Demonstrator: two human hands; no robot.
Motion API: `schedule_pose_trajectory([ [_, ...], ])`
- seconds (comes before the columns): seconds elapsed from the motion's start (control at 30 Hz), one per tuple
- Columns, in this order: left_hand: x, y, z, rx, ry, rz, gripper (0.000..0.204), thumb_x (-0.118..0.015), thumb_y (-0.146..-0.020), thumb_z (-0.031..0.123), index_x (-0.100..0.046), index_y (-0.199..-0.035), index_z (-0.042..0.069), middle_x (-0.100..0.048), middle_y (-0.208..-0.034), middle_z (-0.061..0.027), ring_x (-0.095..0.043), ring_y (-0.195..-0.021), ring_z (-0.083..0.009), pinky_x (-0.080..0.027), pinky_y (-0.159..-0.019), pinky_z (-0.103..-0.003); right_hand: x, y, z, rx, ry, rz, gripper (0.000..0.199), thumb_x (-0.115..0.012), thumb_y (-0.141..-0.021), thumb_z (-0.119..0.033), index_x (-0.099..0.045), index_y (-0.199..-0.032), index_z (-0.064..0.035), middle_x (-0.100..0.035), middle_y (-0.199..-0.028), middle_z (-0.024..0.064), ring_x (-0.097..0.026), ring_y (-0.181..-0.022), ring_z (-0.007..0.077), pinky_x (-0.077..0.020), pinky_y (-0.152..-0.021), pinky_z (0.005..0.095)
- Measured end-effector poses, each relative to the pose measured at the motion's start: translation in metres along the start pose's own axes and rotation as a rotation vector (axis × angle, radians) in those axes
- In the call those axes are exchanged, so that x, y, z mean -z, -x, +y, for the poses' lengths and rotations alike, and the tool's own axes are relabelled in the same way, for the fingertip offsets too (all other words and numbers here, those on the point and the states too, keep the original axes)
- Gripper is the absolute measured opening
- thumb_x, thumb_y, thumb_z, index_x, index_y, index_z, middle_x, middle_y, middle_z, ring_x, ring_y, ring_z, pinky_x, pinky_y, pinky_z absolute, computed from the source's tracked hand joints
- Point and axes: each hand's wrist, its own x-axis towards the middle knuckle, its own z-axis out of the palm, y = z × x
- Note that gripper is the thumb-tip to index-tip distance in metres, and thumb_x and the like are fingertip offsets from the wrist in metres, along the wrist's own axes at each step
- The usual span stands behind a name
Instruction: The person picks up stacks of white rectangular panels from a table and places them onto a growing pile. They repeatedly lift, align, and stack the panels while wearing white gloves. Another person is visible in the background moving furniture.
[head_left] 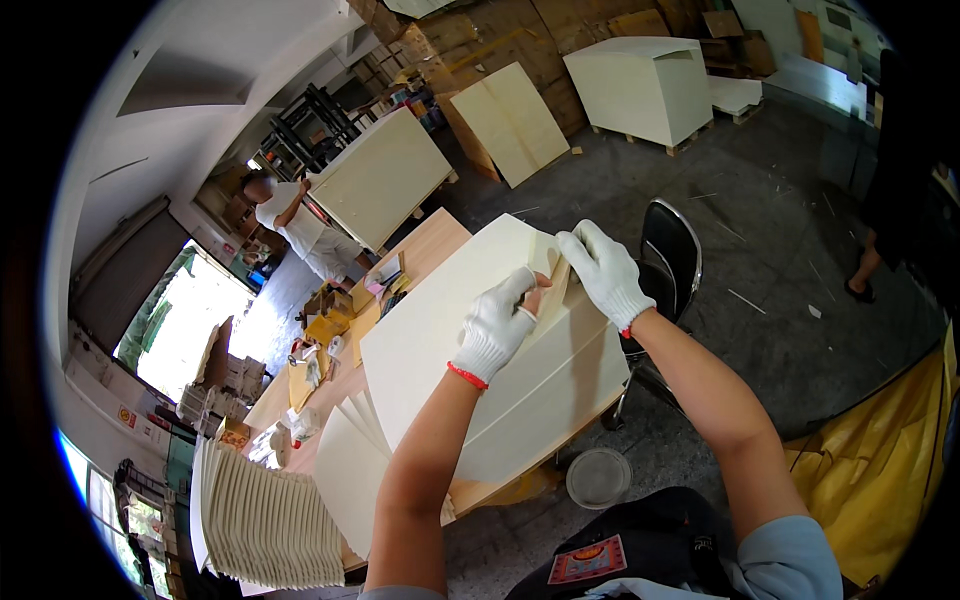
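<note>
Both my hands wear white knit gloves with red cuffs. Under them a stack of large cream sheets (440, 330) lies on the wooden table. My left hand (500, 322) has curled fingers closed at a narrow folded flap (545, 262) near the sheets' far right end, with bare fingertips showing. From the right side, my right hand (605, 275) bends over the same flap, its fingers pressed together along the edge. The exact grip of the fingertips is partly hidden.
A fanned pile of cream sheets (265, 515) stands at the table's left end. Small boxes and tools (325, 325) lie along the far edge. A black chair (670, 245) and a round bucket (599, 478) are close by. Another person (305, 225) handles a large cream stack (385, 180).
</note>
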Motion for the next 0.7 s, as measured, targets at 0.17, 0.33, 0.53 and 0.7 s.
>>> schedule_pose_trajectory([
  [0.17,0.005,0.001,0.015,0.119,-0.001,-0.076,0.036,-0.08,-0.091,0.031,-0.069,-0.122,0.015,-0.073,-0.086,-0.0127,-0.071,-0.081,-0.0275,-0.055,-0.077,-0.04,0.0,0.002,0.001,0.006,0.008,0.02,0.049,-0.05,-0.105,-0.054,-0.062,-0.096,-0.0078,-0.068,-0.079,0.0199,-0.068,-0.081,0.0424,-0.0475,-0.072,0.0513],
  [0.33,0.004,0.002,0.011,0.081,-0.047,-0.029,0.036,-0.08,-0.091,0.031,-0.069,-0.122,0.016,-0.075,-0.093,-0.0119,-0.073,-0.084,-0.0279,-0.056,-0.079,-0.04,-0.002,0.002,0.004,0.009,-0.008,0.041,0.049,-0.05,-0.105,-0.054,-0.062,-0.095,-0.0074,-0.068,-0.079,0.0198,-0.068,-0.081,0.0425,-0.0471,-0.072,0.0515],
  [0.53,0.0,0.002,0.007,0.035,-0.03,-0.03,0.037,-0.076,-0.094,0.029,-0.07,-0.13,0.021,-0.076,-0.101,-0.014,-0.074,-0.09,-0.0331,-0.057,-0.083,-0.042,-0.003,0.002,0.006,-0.009,-0.031,0.03,0.049,-0.051,-0.105,-0.054,-0.061,-0.093,-0.0071,-0.067,-0.077,0.0192,-0.067,-0.08,0.0417,-0.0468,-0.071,0.0501],
  [0.7,-0.003,0.007,0.006,-0.012,-0.039,0.035,0.055,-0.062,-0.1,0.015,-0.053,-0.154,0.021,-0.07,-0.096,-0.0148,-0.07,-0.089,-0.0315,-0.055,-0.085,-0.041,0.0,0.007,-0.003,-0.004,0.014,0.014,0.045,-0.055,-0.105,-0.049,-0.06,-0.092,-0.0061,-0.064,-0.072,0.0147,-0.065,-0.072,0.0333,-0.0466,-0.068,0.0445],
])
